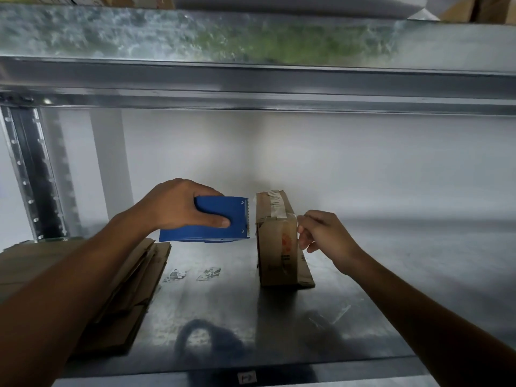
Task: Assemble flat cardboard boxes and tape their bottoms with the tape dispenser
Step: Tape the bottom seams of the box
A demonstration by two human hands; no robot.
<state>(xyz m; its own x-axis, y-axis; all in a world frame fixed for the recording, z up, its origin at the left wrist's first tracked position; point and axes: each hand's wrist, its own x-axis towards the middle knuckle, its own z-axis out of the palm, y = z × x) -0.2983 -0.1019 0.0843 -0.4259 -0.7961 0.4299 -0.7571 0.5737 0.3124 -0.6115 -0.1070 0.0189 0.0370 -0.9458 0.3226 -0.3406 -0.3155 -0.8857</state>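
Observation:
A small assembled cardboard box (276,247) stands on the metal shelf (223,317), with tape across its top face. My left hand (178,205) grips a blue tape dispenser (215,223) just left of the box, its toothed blade facing the box's upper left edge, a small gap between them. My right hand (321,233) is at the box's right side, fingers curled against its upper right edge. A stack of flat cardboard boxes (117,289) lies on the shelf at the left, partly under my left forearm.
A metal shelf beam (251,79) runs overhead, close above the work area. A slotted upright post (33,174) stands at the back left. Bits of tape residue (192,273) stick to the shelf between the flat stack and the box.

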